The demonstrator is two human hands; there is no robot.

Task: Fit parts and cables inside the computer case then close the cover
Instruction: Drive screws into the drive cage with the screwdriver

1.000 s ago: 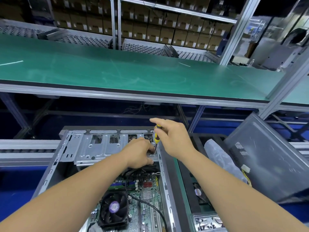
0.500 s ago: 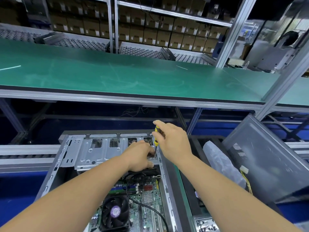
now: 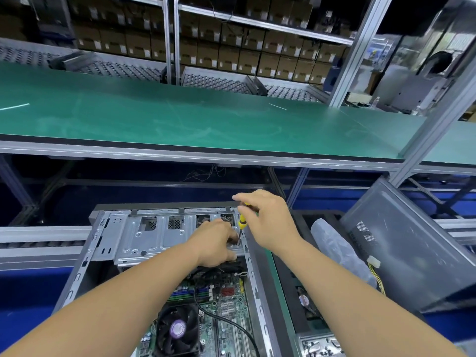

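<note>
fan [image 3: 177, 331]: nearest thing in the open case, black, sits on the circuit board [image 3: 226, 307] at bottom of view. a black cable [image 3: 219, 318] runs across the board up toward the hands.
computer case [image 3: 77, 269]: lies on its side, open face up, long axis running away from the person. cover not on.
left hand [image 3: 216, 243]: fingers curled down onto the right end of the drive bracket, by the screwdriver tip. looks to be steadying a screw or the bracket; what exactly it pinches is hidden, can't tell.
drive bracket [image 3: 154, 238]: silver plate across the far half of the case, long axis left to right. work point is its right end, just inside the case's right wall.
screwdriver [image 3: 241, 224]: yellow and black handle, shaft nearly upright, leaning slightly, tip down right beside the left fingers.
right hand [image 3: 270, 222]: clenched round the handle top from above, index finger stretched out left. it's above and just right of the tip, so the coming move, my guess, is straight down and twist.
nearer hand: both at the spot; right drives, left guides.
loose panel [image 3: 412, 253]: grey, leaning to the right, well apart from the case. probably the cover, not sure.
plastic bag [image 3: 332, 251]: between case and panel.
surface [image 3: 180, 119]: green, beyond the case, higher up.
shelves [image 3: 257, 47]: farthest, stacked brown boxes.
</note>
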